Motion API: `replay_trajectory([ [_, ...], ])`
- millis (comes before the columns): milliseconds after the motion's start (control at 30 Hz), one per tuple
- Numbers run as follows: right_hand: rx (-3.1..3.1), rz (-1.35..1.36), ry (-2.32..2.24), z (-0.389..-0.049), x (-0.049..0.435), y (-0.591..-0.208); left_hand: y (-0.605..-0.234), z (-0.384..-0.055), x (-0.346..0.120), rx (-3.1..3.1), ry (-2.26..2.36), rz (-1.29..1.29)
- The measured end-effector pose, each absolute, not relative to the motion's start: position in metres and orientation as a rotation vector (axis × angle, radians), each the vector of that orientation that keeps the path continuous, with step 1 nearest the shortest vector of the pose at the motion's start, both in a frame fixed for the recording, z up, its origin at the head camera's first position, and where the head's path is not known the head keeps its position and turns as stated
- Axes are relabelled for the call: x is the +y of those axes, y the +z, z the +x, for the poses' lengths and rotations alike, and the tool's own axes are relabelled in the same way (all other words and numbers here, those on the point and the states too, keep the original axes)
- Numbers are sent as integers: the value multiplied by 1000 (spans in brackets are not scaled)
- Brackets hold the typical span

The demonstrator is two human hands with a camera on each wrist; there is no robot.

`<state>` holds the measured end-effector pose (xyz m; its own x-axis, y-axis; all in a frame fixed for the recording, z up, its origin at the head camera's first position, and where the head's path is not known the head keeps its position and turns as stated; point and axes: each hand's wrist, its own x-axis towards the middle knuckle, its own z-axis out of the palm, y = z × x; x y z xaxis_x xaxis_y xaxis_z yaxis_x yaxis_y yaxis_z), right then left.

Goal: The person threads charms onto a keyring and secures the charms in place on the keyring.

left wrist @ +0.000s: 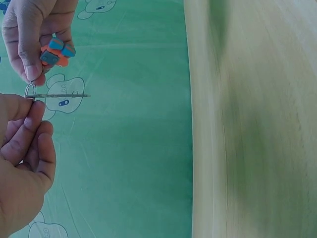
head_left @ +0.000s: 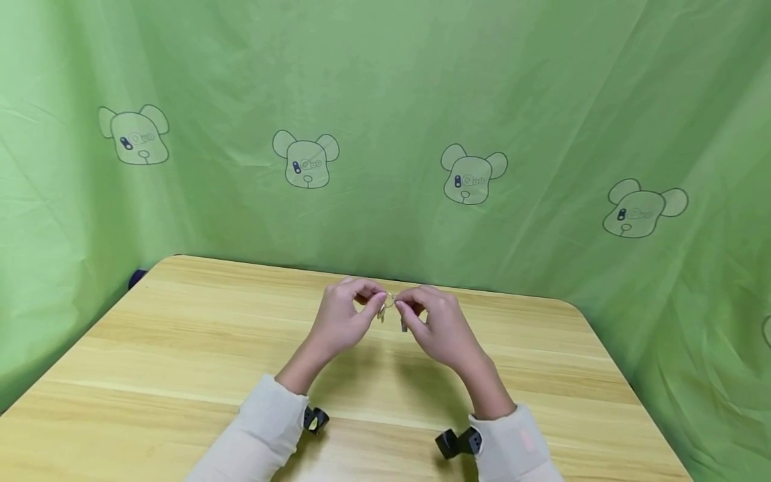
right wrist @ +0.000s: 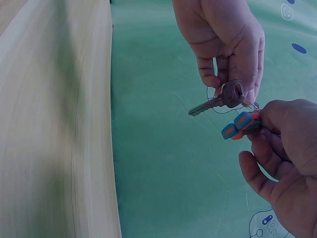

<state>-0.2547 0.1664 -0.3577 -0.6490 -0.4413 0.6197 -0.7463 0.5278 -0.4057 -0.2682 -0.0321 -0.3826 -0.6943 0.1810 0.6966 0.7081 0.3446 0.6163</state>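
Above the far part of the table, my two hands meet at a small metal key ring (head_left: 389,300). My left hand (head_left: 345,316) pinches one side of it between thumb and fingertips. The ring's other side is pinched by my right hand (head_left: 442,328). A silver key (right wrist: 229,95) hangs from the ring beside the left fingertips; in the left wrist view the key (left wrist: 64,95) appears edge-on. Under the right fingers dangles an orange and blue rubbery charm (left wrist: 57,52), partly covered by the fingers in the right wrist view.
The wooden table (head_left: 199,348) has rounded far corners. A green curtain (head_left: 385,80) printed with bear heads hangs behind it and at both sides. Black wrist cameras (head_left: 448,443) stick out inward from the light sleeves (head_left: 255,428).
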Motion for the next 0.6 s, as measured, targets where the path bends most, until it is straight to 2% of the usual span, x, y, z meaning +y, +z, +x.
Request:
replay_trajectory([
  [367, -2429, 979, 899, -254, 169, -356, -385, -271, -34, -2138, -1354, -791],
  [600, -2692, 1053, 669, -261, 171, -364, -395, -277, -40, -2489, -1430, -764],
])
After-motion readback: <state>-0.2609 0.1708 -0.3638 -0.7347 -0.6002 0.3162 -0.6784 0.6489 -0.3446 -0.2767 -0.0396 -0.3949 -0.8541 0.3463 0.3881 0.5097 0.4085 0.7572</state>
